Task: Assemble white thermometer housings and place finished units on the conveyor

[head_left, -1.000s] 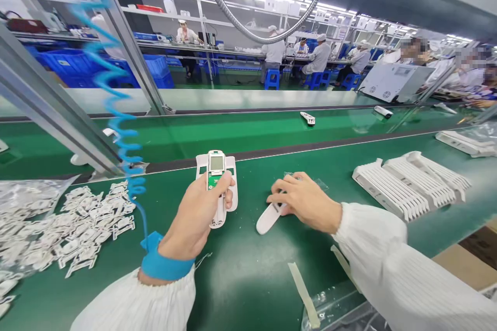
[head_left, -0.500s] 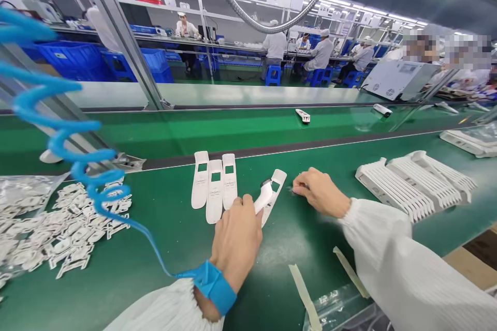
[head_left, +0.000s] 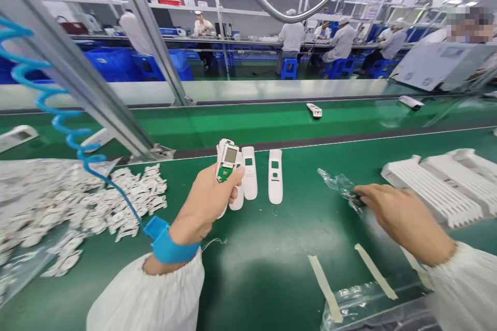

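My left hand (head_left: pixel 212 194), with a blue wrist strap (head_left: pixel 174 245), grips a white device (head_left: pixel 229 158) whose small screen and green circuit board face up. It is held over white cover pieces (head_left: pixel 249 173) lying on the green table. One more cover (head_left: pixel 275 176) lies apart, just to the right, its window openings showing. Over on the right, my right hand (head_left: pixel 399 212) has its fingers closed on a crumpled clear plastic bag (head_left: pixel 337 183) with something dark by the fingertips.
Small white parts (head_left: pixel 128 196) are heaped at left. Stacked white shells (head_left: pixel 438 191) stand at right. Tape strips (head_left: pixel 325 287) and plastic film (head_left: pixel 357 300) lie at the front. A conveyor (head_left: pixel 248 121) carries devices behind the table. A coiled blue cord (head_left: pixel 70 129) hangs at left.
My left hand has moved left and turned the device so its screen and board show. My right hand has moved right and now holds the clear bag. The view has shifted.
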{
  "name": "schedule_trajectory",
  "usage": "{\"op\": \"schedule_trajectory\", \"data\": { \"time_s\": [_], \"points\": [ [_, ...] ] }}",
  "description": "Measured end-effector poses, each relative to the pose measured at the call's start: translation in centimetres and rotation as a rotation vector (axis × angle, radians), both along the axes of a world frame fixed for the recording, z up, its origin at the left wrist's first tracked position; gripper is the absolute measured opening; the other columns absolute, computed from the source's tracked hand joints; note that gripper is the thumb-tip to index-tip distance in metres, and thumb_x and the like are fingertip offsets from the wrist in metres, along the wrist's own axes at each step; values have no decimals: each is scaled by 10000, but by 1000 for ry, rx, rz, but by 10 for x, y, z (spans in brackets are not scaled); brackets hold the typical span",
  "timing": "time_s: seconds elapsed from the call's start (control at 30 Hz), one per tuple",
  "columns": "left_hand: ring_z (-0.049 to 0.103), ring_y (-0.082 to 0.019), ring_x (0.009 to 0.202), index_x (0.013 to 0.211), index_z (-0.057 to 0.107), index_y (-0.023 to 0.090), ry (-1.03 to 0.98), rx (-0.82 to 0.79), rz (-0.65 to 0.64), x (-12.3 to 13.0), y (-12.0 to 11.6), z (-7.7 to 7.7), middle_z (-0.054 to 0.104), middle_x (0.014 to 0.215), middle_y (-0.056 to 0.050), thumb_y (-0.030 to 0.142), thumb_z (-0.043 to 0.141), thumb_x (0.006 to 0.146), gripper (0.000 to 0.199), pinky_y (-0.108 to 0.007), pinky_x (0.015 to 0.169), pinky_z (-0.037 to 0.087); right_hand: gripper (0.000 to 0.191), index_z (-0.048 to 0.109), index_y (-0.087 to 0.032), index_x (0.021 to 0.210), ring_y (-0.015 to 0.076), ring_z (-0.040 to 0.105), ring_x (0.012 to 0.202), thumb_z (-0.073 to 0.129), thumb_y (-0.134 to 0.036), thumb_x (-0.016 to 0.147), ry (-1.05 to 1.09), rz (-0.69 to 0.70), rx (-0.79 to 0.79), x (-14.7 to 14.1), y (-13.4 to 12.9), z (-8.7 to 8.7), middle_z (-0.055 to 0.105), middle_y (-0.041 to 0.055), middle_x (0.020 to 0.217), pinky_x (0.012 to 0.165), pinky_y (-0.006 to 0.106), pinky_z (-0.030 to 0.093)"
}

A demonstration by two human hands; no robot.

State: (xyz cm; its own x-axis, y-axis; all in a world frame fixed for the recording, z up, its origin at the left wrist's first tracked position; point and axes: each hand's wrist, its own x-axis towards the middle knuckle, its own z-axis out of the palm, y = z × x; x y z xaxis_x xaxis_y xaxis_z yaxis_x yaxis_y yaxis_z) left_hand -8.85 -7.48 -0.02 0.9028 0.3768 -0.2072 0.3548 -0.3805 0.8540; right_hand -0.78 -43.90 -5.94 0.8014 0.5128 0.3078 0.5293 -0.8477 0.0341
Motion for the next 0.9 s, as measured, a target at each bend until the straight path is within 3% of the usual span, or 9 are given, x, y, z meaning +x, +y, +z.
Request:
{"op": "schedule_trajectory", "data": {
  "time_s": [0.07, 0.17, 0.3, 0.4, 0.53, 0.67, 0.8, 0.9],
  "points": [
    [515, -136, 604, 809, 542, 188, -35, 64, 31, -15, 20, 2, 584, 687, 1, 471, 556, 869, 290, -246, 563, 367, 415, 632, -209, 1138, 290, 671, 864, 297, -396, 979, -101, 4, -15, -4, 6, 7, 711, 99, 1090, 623, 414, 436],
    [570, -170, 785, 910, 600, 194, -32, 296, -49, -42, 36, -6, 651, 880, -16, 372, 579, 858, 187, -278, 701, 401, 390, 623, -260, 1130, 282, 655, 964, 333, -477, 986, -54, 126, 173, -6, 40, 9, 679, 76, 1177, 735, 435, 499],
    [549, -187, 808, 847, 550, 184, 145, 446, -142, -79, 31, -24, 623, 893, -25, 326, 542, 887, 148, -301, 708, 378, 360, 633, -316, 1193, 269, 605, 1161, 426, -517, 977, 142, 395, 332, -9, 112, -9, 602, 35, 1340, 905, 433, 526],
    [527, -207, 871, 868, 544, 177, 160, 607, -49, -99, 36, -32, 603, 959, -51, 274, 495, 920, 121, -326, 753, 395, 360, 638, -326, 1229, 275, 580, 1218, 448, -503, 978, 254, 491, 318, -12, 144, -28, 570, 26, 1389, 955, 463, 528],
    [506, -245, 987, 1030, 583, 157, 51, 866, 100, -107, 75, -39, 614, 1061, -93, 216, 470, 936, 158, -371, 863, 401, 346, 637, -365, 1235, 271, 589, 1214, 479, -507, 962, 257, 513, 296, -16, 137, -46, 559, -7, 1404, 974, 461, 543],
    [512, -258, 973, 1019, 586, 155, 112, 1051, -10, -97, 108, -44, 621, 1012, -103, 166, 442, 932, 169, -363, 829, 396, 411, 574, -398, 1332, 265, 585, 1230, 500, -523, 947, 261, 499, 266, -18, 121, -53, 543, -32, 1426, 1002, 445, 545],
    [504, -258, 980, 1027, 564, 133, 225, 1292, -205, -87, 102, -41, 591, 1028, -118, -17, 337, 865, 317, -363, 870, 386, 356, 629, -384, 1253, 274, 601, 1204, 501, -519, 950, 261, 498, 300, -20, 122, -44, 576, -16, 1385, 978, 459, 554],
    [518, -270, 971, 1005, 560, 131, 284, 1333, -286, -84, 82, -34, 578, 1046, -131, -75, 402, 790, 337, -362, 850, 397, 288, 675, -358, 1147, 273, 623, 1164, 509, -491, 954, 289, 458, 390, -23, 130, -27, 611, 3, 1333, 932, 448, 570]
  ]
}}
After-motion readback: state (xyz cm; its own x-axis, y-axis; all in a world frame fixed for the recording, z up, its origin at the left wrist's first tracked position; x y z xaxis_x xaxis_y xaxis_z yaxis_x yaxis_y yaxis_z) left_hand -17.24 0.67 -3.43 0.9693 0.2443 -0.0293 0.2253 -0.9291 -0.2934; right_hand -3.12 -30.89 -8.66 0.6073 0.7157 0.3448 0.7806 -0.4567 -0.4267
